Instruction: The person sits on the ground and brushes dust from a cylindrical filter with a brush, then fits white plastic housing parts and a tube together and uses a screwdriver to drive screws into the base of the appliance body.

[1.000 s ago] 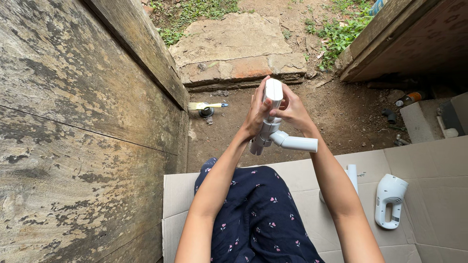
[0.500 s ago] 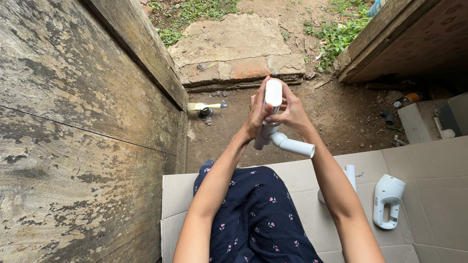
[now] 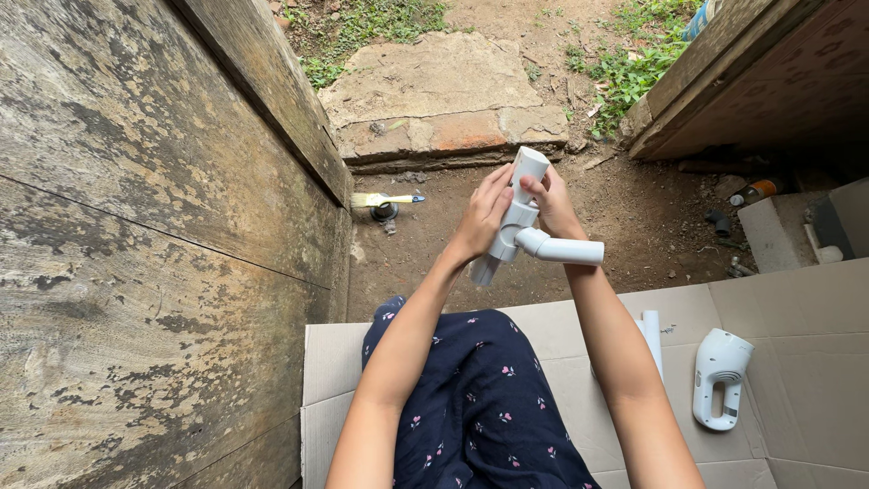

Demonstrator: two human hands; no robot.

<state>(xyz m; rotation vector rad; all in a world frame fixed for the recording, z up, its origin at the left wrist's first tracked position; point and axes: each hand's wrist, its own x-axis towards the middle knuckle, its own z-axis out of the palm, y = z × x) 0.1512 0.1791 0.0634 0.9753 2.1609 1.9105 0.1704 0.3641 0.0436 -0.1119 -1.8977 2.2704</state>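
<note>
White plastic fitting (image 3: 529, 226), tube-shaped with a side arm, held up in front of me over bare dirt ground (image 3: 625, 213), both hands on it. My left hand (image 3: 478, 217) grasps the upright tube from the left, fingers wrapped round its middle, thumb side hidden behind the part. My right hand (image 3: 552, 204) grips the same tube from the right, near the top, fingertips pressed on the upper section. Neither hand is free, both closed on the fitting. Side arm sticks out to the right, roughly level, just below my right wrist. Lower end of the tube looks grey and points down-left; can't tell whether it's a separate piece.

Below the hands: my lap in dark blue fabric with small pink flowers (image 3: 480, 398), sitting on flattened cardboard (image 3: 815, 362). On the cardboard to my right lies a white handheld body with a handle opening (image 3: 720, 380), well apart from the hands. Another white tube (image 3: 654, 340) lies beside my right forearm, partly hidden by the arm.

Left side is a weathered wooden wall (image 3: 136, 226). Ahead on the dirt, a flat stone slab (image 3: 434, 91) with grass behind it. Near the wall base sits a small yellow-and-blue tool (image 3: 385, 199) on the ground. Right side has a wooden structure (image 3: 760, 72), and some small cans and clutter under it, too small to tell.
</note>
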